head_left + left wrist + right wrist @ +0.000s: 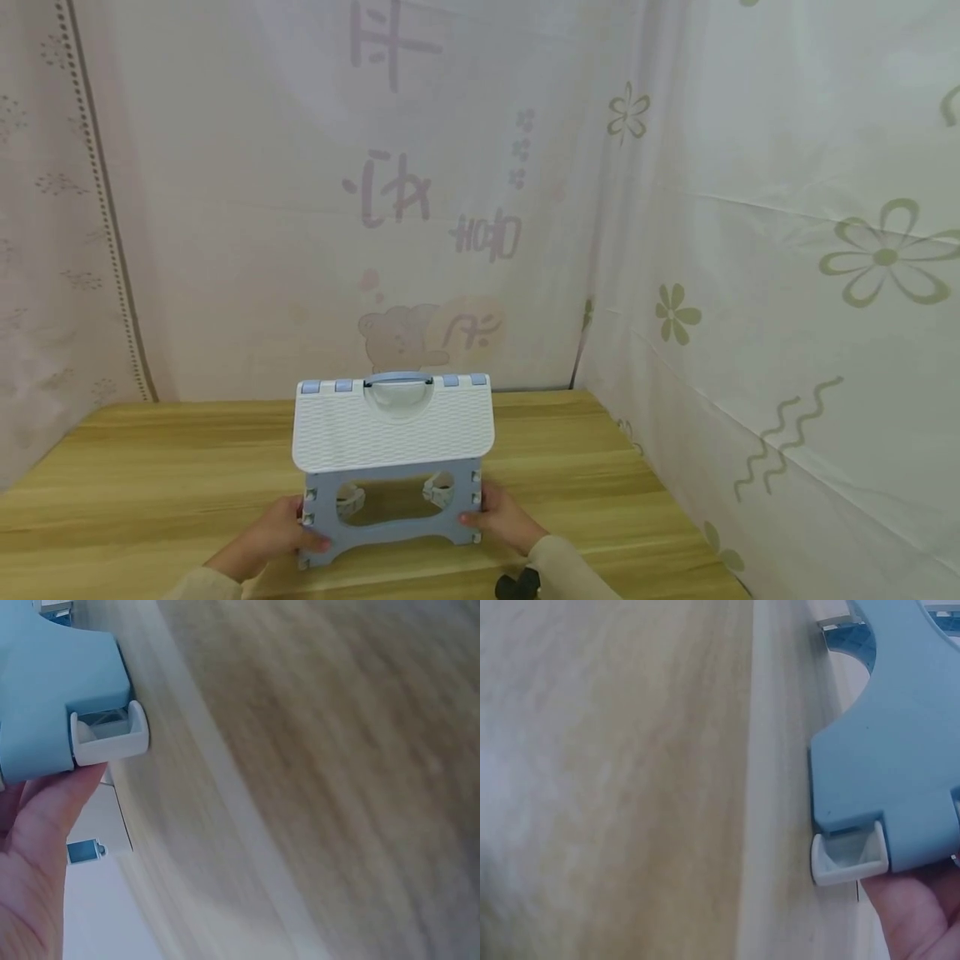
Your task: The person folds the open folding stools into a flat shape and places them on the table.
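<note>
The left-hand grip point(274, 532) and right-hand grip point(507, 518) each hold a lower side of the folding stool point(393, 435), apparently upright on the table point(187, 454); steadying seems underway, and the next move calls for even pressure.

Stool point(393, 433) close in 2 wrist views

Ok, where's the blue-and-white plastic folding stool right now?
In the head view, the stool is low and slightly left of centre, gripped between the left hand and right hand at the brown wood-grain table.
</note>
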`<state>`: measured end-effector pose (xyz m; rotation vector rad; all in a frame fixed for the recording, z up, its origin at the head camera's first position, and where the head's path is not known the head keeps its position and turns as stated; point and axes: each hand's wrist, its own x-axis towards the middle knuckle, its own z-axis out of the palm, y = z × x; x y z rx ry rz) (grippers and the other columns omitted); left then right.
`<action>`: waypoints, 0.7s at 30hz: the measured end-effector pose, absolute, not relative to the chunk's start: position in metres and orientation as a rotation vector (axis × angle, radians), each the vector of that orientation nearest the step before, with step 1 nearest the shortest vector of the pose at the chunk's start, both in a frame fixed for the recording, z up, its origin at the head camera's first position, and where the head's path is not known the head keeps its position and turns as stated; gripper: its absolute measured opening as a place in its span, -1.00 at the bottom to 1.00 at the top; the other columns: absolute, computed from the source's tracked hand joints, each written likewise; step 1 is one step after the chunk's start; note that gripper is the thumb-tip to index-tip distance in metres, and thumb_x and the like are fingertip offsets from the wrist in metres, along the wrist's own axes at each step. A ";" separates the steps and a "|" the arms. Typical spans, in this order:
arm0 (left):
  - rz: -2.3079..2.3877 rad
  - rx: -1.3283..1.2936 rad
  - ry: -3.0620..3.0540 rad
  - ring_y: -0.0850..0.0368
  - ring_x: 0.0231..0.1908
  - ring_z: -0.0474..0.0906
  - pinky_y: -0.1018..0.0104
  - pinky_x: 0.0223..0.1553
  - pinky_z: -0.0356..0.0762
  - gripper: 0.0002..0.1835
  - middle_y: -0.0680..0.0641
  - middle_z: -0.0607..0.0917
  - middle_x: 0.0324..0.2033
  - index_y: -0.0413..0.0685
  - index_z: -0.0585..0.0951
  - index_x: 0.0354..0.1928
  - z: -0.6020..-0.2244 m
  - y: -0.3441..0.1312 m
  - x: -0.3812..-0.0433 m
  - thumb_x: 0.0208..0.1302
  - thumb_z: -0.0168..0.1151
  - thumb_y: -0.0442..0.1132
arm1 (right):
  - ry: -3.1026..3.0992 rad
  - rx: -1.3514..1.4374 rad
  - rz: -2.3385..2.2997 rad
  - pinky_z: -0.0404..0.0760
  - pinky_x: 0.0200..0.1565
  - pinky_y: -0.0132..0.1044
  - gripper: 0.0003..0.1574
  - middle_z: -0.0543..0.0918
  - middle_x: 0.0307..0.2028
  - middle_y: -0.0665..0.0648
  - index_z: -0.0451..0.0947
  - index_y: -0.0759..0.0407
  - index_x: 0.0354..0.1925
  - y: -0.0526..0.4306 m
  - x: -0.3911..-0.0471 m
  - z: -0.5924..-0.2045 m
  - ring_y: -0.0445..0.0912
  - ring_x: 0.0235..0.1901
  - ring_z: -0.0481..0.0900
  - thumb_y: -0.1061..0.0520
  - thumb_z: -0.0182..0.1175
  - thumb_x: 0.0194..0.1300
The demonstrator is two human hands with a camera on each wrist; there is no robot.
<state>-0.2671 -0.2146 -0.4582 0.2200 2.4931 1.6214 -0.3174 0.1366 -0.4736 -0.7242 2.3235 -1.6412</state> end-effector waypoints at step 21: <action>1.623 0.249 2.450 -0.02 -0.20 0.63 0.09 -0.20 0.63 -0.49 -0.28 0.71 -0.18 -0.57 0.51 -0.03 -0.459 -0.219 -0.267 -0.04 0.43 -0.43 | 2.315 -0.718 -1.668 0.60 0.01 -0.11 -0.42 0.60 0.01 0.47 0.32 0.64 0.12 0.139 -0.316 -0.476 0.21 0.01 0.60 0.40 0.25 0.19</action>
